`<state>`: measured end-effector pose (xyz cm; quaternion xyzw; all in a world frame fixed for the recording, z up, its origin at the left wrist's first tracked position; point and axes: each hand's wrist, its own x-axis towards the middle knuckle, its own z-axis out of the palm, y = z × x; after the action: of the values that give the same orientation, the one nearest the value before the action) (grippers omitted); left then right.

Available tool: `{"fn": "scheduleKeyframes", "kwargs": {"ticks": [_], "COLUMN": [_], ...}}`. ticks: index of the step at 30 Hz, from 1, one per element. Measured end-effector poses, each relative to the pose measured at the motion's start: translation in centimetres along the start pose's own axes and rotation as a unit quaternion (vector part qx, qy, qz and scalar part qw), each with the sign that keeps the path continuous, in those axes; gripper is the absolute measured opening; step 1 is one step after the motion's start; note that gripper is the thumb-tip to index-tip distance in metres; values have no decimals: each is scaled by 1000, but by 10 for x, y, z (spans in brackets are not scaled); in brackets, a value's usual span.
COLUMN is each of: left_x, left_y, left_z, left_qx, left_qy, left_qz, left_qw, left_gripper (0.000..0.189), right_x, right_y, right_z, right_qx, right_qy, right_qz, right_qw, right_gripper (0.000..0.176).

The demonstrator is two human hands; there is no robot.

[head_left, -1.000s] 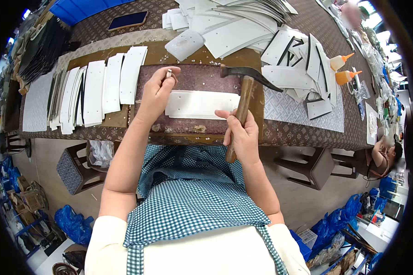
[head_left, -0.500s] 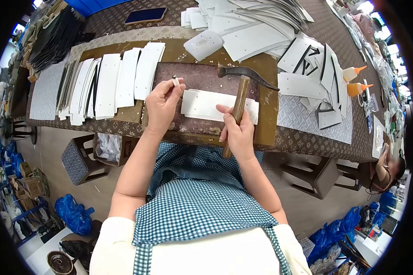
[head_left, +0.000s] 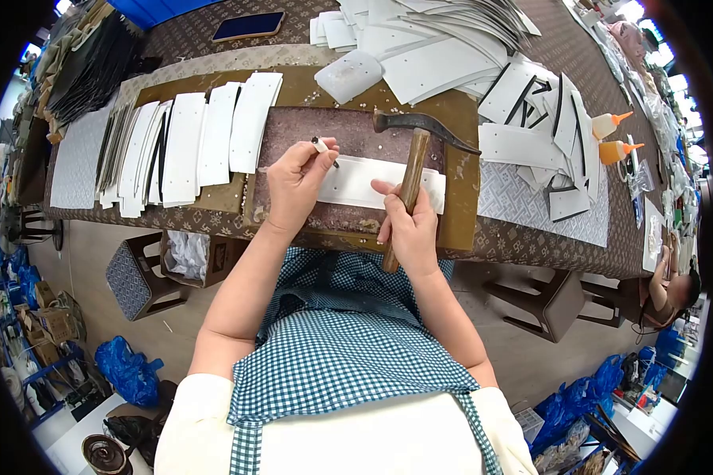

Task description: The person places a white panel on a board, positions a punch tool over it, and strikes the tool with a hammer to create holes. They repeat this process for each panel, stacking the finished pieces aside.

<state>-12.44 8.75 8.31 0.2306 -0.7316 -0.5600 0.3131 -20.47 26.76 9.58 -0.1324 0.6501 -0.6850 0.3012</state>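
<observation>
My left hand [head_left: 297, 186] pinches a small metal punch [head_left: 322, 146] upright over the left end of a white strip [head_left: 364, 182] that lies on a worn reddish pad [head_left: 348, 131]. My right hand [head_left: 408, 226] grips the wooden handle of a hammer [head_left: 412, 154], whose dark head points right above the strip. The right thumb rests on the strip's lower edge.
A row of white punched strips [head_left: 190, 142] leans at the left on the brown board [head_left: 463, 182]. A heap of white pieces [head_left: 451, 55] fills the back. Two glue bottles [head_left: 616, 136] stand at the right. A phone [head_left: 249, 25] lies far back. Another person [head_left: 673, 289] sits at the right edge.
My left hand has moved right with the punch, onto the left end of the white strip. The right hand and hammer have barely shifted.
</observation>
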Motion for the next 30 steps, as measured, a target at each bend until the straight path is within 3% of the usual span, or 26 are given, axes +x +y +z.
{"fn": "scheduleKeyframes", "kwargs": {"ticks": [8,12,13,14,16,19,21,22,23,26,28,30], "left_x": [3,3,2,3,4,3,5,5,5,9,6,5], "left_y": [-4,-1,-2,-4,-6,-3,-8,-11,-12,-10,-13,-14], "left_z": [5,4,3,3,4,5,4,3,3,3,6,5], "left_qx": [147,164,165,166,157,162,173,183,192,178,160,172], "left_qy": [-14,-16,-15,-13,1,10,11,6,1,8,9,5], "left_qz": [130,114,122,132,149,141,182,185,187,202,195,196], "left_qw": [980,980,979,977,976,977,968,966,963,963,968,965], "left_gripper": [12,8,8,8,11,12,11,11,11,12,12,11], "right_x": [1,1,0,-2,-9,-19,-14,-12,-6,-10,-17,-26], "right_y": [-5,-72,-99,-118,-151,-162,-148,-143,-139,-152,-176,-199], "right_z": [-5,-12,-13,-13,-11,-10,-7,-9,-13,-14,-6,1], "right_qx": [-27,-136,-171,-225,-158,-176,-332,-442,-538,-511,-456,-267], "right_qy": [-29,-88,-104,-97,-86,-82,-84,-115,-175,-173,-159,-118], "right_qz": [5,-25,-55,-160,-282,-330,-354,-274,-122,-115,-178,-264], "right_qw": [999,986,978,956,942,924,870,846,815,834,857,919], "right_gripper": [7,8,10,13,17,16,14,14,17,16,17,17]}}
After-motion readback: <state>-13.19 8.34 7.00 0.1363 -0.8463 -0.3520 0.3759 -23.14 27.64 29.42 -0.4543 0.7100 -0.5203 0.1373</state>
